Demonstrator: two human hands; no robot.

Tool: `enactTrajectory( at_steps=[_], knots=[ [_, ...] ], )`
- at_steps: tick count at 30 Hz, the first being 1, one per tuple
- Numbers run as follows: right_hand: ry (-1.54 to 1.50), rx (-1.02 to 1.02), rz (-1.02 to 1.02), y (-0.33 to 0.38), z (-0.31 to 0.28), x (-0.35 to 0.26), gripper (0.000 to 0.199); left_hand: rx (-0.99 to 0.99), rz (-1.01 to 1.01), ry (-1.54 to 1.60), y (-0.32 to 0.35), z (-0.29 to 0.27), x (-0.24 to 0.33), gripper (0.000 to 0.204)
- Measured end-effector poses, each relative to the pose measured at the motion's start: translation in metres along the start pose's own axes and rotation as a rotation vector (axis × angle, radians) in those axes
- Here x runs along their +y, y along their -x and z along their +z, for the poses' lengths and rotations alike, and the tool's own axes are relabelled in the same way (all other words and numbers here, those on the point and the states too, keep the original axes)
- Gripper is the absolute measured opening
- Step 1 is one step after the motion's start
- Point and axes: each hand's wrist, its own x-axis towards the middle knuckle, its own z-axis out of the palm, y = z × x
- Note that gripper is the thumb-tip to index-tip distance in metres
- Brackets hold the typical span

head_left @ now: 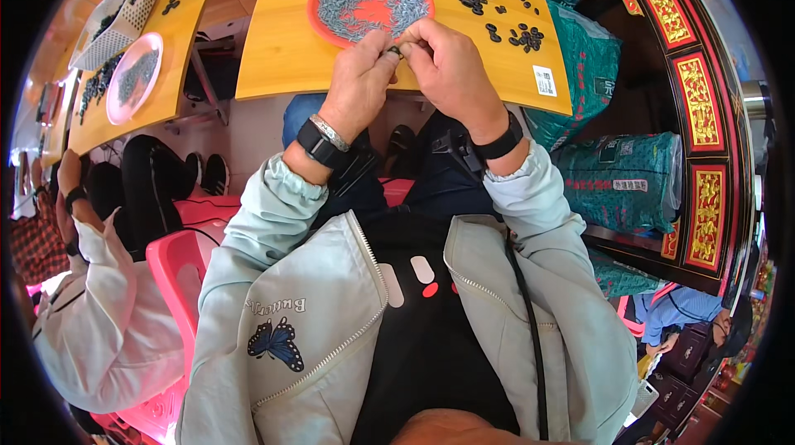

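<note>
Close together at the near edge of the yellow table point(277, 31), my left hand point(354, 89) and my right hand point(454, 76) meet with fingertips pinched. Between them is a small dark piece point(396, 52), mostly covered by the fingers, its exact kind too small to make out. Just beyond my fingers stands a round red tray point(314, 13). Many thin, short silvery-grey pieces point(348, 0) lie spread in it, with red bottom showing in the middle. Right of the tray, small rounded black pieces point(527, 37) lie scattered in loose groups on the tabletop.
Green wrapped packages point(617, 180) are stacked at the right beside a dark cabinet with gold carved panels point(698, 101). On another table at left are a white perforated basket point(124, 19) and a pink tray point(157, 41). A person point(108, 312) sits there on a pink chair point(170, 267).
</note>
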Motion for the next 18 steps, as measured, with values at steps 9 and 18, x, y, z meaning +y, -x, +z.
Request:
enactTrajectory(
  at_steps=[9, 18],
  knots=[
    [-0.207, 0.013, 0.148, -0.007, 0.013, 0.005, 0.009, 0.078, -0.017, 0.096, -0.007, -0.006, -0.009, 0.006],
    [-0.581, -0.196, 0.325, -0.039, 0.024, 0.031, 0.012, 0.122, -0.210, 0.373, -0.017, -0.022, -0.018, 0.007]
  ],
)
